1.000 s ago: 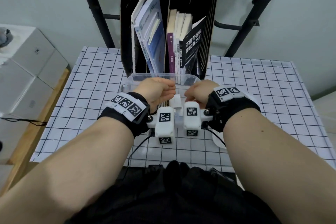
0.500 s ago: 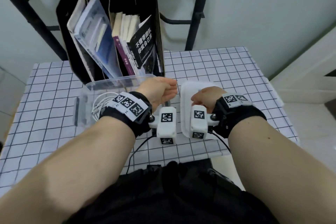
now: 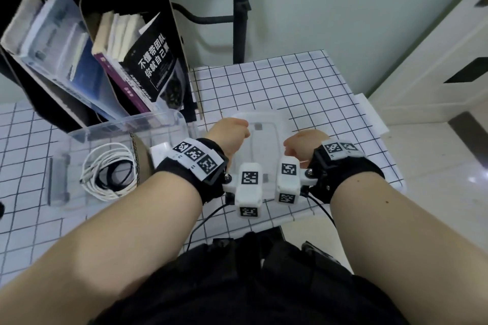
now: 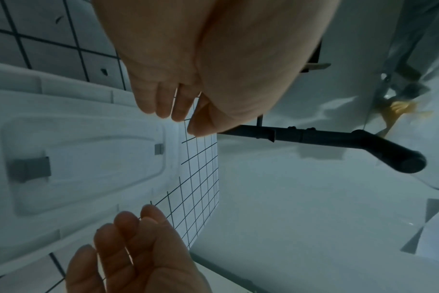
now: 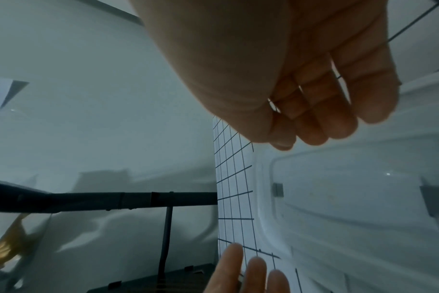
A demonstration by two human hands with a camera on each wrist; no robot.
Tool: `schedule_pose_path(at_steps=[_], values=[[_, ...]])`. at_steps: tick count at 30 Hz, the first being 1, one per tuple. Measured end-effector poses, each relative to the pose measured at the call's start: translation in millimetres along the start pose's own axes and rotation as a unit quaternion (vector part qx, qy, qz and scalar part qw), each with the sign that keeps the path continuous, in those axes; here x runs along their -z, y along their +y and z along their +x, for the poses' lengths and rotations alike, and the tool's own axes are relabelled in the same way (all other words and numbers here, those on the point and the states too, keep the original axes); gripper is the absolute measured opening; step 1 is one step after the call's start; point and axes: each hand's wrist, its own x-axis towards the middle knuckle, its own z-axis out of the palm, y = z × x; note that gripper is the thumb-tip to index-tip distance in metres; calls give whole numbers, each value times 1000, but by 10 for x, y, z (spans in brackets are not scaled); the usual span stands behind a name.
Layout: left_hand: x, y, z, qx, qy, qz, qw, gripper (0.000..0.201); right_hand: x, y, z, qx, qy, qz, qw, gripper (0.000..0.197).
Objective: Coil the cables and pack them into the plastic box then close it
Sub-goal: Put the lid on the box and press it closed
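A clear plastic box [image 3: 126,124] stands on the checked table at the left. Inside it lie coiled white and black cables [image 3: 105,174], a brown cardboard piece and a white block. The box's translucent lid [image 3: 266,134] lies flat on the table to the right of the box, also seen in the wrist views [image 4: 88,158] [image 5: 351,198]. My left hand [image 3: 228,134] [image 4: 178,107] hovers over the lid's left edge, fingers loosely curled, holding nothing. My right hand [image 3: 303,144] [image 5: 301,126] hovers over the lid's right edge, fingers loosely curled and empty.
A black file holder [image 3: 169,21] full of books stands behind the box at the back left. A black frame post [image 3: 240,8] rises behind the table. The table's right edge [image 3: 380,140] runs close to the lid, with floor and a white door beyond it.
Both hands have moved right, from above the box to above the lid. The head view has swung right, so the box now sits at the left.
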Motion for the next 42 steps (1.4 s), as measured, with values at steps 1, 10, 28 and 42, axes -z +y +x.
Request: schedule_pose_path(at_steps=[1, 10, 28, 42], values=[[-30, 12, 22, 8, 3, 34, 999, 21, 20, 31, 44, -12, 13, 13, 1000, 12], [-174, -23, 185, 122, 46, 102, 986, 40, 89, 178, 484, 1, 45, 19, 999, 37], [-213, -60, 253, 152, 57, 73, 984, 37, 28, 333, 732, -27, -6, 71, 997, 47], [-150, -120, 307, 162, 54, 66, 983, 36, -35, 271, 758, -44, 11, -102, 994, 23]])
